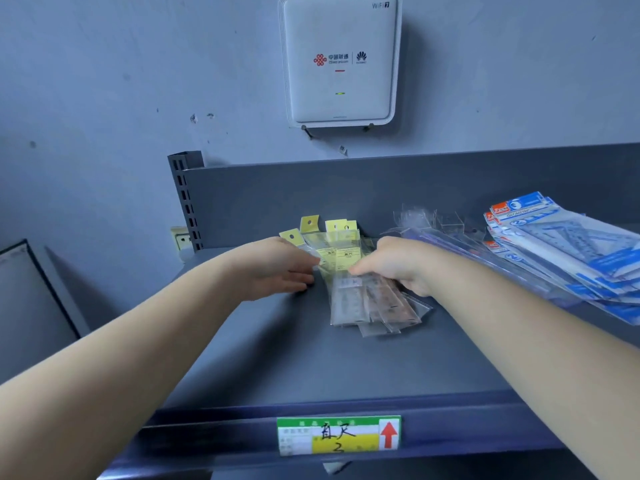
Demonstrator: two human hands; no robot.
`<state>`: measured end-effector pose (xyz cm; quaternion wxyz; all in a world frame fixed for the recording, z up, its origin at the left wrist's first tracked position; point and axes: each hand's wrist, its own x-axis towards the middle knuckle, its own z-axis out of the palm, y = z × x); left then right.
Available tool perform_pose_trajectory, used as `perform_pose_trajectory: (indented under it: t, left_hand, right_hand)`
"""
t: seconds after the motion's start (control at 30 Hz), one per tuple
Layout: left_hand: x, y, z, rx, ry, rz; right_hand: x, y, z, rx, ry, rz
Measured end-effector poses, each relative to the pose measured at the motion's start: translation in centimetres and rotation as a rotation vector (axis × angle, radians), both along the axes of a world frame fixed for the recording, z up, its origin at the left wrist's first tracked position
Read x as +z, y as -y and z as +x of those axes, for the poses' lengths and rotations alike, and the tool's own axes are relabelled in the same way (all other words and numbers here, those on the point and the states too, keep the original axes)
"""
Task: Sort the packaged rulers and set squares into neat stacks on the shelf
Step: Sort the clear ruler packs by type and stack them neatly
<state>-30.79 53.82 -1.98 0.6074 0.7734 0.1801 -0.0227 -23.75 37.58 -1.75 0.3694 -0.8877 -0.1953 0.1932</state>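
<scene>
- A person's two bare arms reach over a grey shelf [346,368], both hands at a fanned bundle of packaged rulers [360,292] near the middle of the shelf, just in front of its back panel.
- The left hand [277,268] lies at the bundle's left edge, fingers fairly straight and touching the packets rather than wrapped round them — pressing or squaring, not gripping.
- The right hand [401,265] sits on the bundle's right side with fingers curled down over the packets; it appears to grasp them, though the fingertips are hidden.
- The rulers are still splayed: four yellow header tabs [325,226] show at the far end, and roughly four or five clear sleeves fan out at the near end. An exact count is not possible where they overlap.
- To the right, a leaning pile of blue-and-white set squares [568,251] sprawls toward the shelf's right edge — at least five packets by their visible headers, probably more.
- Between the two groups lies a loose cluster of clear packets [436,220], too blurred to count.
- Judged from this, sorting by kind looks largely done, but neatening has barely begun: no group yet forms a tidy stack.
- A price label [339,434] with a red arrow marks the shelf's front lip; a white router [339,60] hangs on the wall above.
</scene>
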Motion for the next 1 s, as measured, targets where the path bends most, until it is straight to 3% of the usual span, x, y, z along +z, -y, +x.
perform_pose_trajectory:
  t: [0.23, 0.53, 0.77, 1.0]
  left_hand:
    - [-0.2, -1.5, 1.4, -0.093, -0.001, -0.187]
    - [-0.2, -1.6, 1.5, -0.145, -0.022, -0.484]
    - [-0.7, -2.3, 2.4, 0.029, -0.050, -0.468]
    - [-0.6, -3.3, 3.5, -0.006, -0.093, -0.115]
  right_hand:
    - [0.0, -1.2, 1.0, -0.046, -0.259, 0.306]
    - [-0.1, -2.9, 1.1, -0.176, -0.370, 0.446]
    - [-0.4, -3.6, 1.4, -0.169, -0.495, 0.541]
    - [-0.2, -4.8, 2.2, -0.098, -0.526, 0.453]
